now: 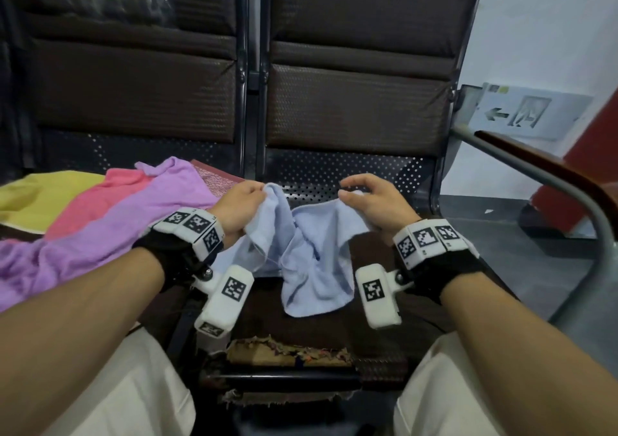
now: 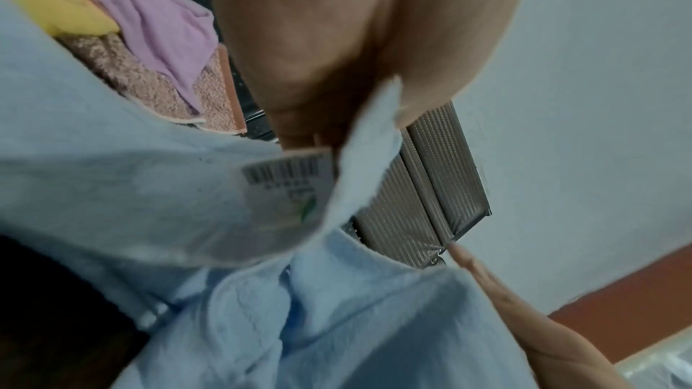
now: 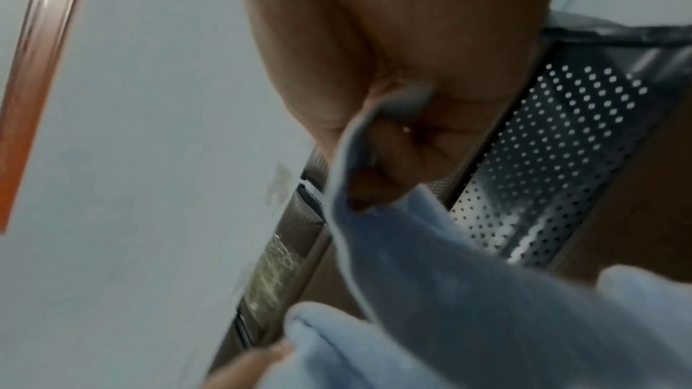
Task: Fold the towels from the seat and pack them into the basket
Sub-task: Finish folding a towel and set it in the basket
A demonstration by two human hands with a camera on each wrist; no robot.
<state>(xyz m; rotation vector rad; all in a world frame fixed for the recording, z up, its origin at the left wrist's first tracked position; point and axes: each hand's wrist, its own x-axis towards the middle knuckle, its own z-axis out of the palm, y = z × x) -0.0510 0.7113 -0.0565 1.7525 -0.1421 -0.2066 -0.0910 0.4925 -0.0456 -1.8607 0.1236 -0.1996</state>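
Both hands, left hand [image 1: 241, 209] and right hand [image 1: 374, 201], pinch a blue towel [image 1: 312, 251] unfolded above the seat [image 1: 368, 258], while three more towels [image 1: 110, 215] wait and no basket is visible.

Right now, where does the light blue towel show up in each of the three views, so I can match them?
Head: the light blue towel hangs at centre between the left hand and right hand, which pinch its upper edge.
Left wrist: it fills the lower left and bottom, barcode tag near the middle.
Right wrist: it runs from the fingers at centre to the lower right.
Shared landmark: the brown ribbed seat back.
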